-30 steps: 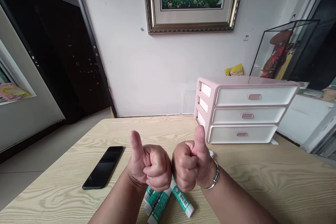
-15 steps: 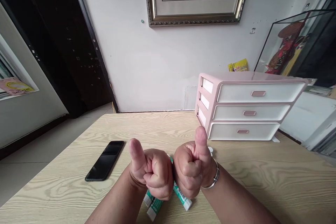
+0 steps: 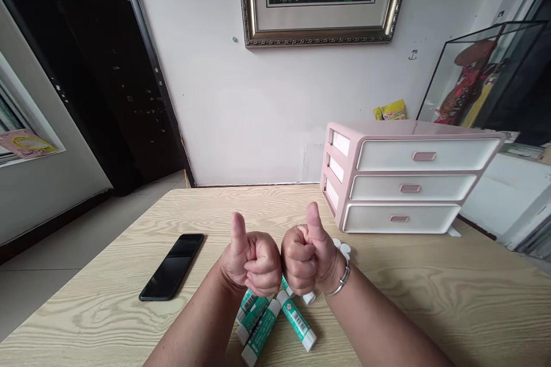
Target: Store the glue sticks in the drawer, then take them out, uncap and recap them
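Shifting away from the sticks, the left hand [image 3: 252, 261] and right hand [image 3: 310, 261] are pressing together as thumbs-up fists, seemingly pinching nothing, while what look like glue sticks [image 3: 297, 321] are lying uncovered just below on the wooden table [image 3: 94, 321].

From here I can't read any wording. The green-and-white glue sticks [image 3: 275, 327] near the tabletop's front edge carry black barcodes [image 3: 300, 321] and printed labels, but the lettering is too small to make out. The yellow packet [image 3: 391, 110] by the wall and the pink card [image 3: 26, 144] at far left show print that is just as unreadable
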Tool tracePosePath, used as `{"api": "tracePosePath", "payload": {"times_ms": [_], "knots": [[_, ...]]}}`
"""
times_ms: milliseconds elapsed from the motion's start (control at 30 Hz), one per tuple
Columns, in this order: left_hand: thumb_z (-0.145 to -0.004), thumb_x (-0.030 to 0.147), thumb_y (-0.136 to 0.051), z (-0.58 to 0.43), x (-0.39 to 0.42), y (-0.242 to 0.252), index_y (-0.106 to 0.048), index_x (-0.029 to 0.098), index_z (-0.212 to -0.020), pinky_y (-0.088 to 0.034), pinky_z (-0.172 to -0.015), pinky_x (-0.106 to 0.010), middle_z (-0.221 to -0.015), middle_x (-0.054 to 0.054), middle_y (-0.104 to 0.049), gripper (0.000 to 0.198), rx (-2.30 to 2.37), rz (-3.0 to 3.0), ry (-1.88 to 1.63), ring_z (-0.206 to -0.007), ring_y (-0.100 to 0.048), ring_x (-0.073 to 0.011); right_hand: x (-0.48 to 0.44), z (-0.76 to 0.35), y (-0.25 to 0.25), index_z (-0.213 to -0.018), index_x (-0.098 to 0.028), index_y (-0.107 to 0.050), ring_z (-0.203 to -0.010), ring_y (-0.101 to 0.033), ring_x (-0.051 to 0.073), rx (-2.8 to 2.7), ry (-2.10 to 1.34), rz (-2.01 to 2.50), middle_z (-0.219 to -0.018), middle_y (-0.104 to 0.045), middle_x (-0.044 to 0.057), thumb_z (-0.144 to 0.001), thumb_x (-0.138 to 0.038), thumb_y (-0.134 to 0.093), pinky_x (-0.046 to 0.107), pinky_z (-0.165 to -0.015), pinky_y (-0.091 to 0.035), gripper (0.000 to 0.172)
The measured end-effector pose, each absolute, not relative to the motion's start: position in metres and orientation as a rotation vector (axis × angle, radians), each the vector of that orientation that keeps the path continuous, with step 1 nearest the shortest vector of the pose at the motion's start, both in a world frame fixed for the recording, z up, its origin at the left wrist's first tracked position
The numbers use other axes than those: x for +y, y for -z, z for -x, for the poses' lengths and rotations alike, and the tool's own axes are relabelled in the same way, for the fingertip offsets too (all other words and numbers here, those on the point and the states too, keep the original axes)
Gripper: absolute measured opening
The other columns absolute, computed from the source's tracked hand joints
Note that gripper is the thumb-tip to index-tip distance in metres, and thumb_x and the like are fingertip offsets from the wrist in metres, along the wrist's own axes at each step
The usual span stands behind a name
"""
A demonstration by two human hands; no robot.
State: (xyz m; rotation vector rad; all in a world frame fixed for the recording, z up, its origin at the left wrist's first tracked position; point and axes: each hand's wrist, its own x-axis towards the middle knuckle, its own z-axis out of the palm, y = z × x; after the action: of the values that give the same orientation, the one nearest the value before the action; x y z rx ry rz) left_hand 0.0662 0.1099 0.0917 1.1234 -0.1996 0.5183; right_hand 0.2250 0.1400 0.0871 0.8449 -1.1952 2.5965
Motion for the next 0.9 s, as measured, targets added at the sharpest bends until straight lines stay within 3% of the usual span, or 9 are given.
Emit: {"api": "tracePosePath", "payload": {"times_ms": [400, 600, 900], "knots": [[-0.068, 0.099, -0.018, -0.0680, 0.1034, -0.0925, -0.022, 0.024, -0.042, -0.009, -0.028, -0.020, -0.036, 0.007, -0.020, 0.079, -0.229, -1.138, -0.517, -0.030, -0.013, -0.0048, 0.1351, -0.2271, -0.0884, -0.057, -0.024, -0.027, -0.038, -0.016, 0.004, -1.267, -2.625, -0.757, -0.045, -0.022, -0.009, -0.076, -0.093, -0.005, 0.018, -0.036, -0.017, 0.075], [-0.065, 0.100, -0.013, -0.0676, 0.1076, -0.0908, -0.023, 0.024, -0.043, -0.009, -0.028, -0.020, -0.036, 0.006, -0.021, 0.079, -0.219, -1.125, -0.513, -0.031, -0.014, -0.0050, 0.1401, -0.2286, -0.0840, -0.054, -0.023, -0.030, -0.036, -0.019, 0.004, -1.258, -2.651, -0.609, -0.041, -0.023, -0.009, -0.067, -0.099, -0.012, 0.018, -0.035, -0.020, 0.079], [-0.068, 0.098, -0.016, -0.0673, 0.1064, -0.0938, -0.025, 0.024, -0.043, -0.011, -0.028, -0.020, -0.036, 0.006, -0.022, 0.079, -0.199, -1.136, -0.495, -0.030, -0.016, -0.0054, 0.1369, -0.2269, -0.0891, -0.058, -0.023, -0.029, -0.038, -0.019, 0.004, -1.267, -2.614, -0.789, -0.046, -0.023, -0.009, -0.076, -0.094, -0.014, 0.018, -0.036, -0.020, 0.074]]}}
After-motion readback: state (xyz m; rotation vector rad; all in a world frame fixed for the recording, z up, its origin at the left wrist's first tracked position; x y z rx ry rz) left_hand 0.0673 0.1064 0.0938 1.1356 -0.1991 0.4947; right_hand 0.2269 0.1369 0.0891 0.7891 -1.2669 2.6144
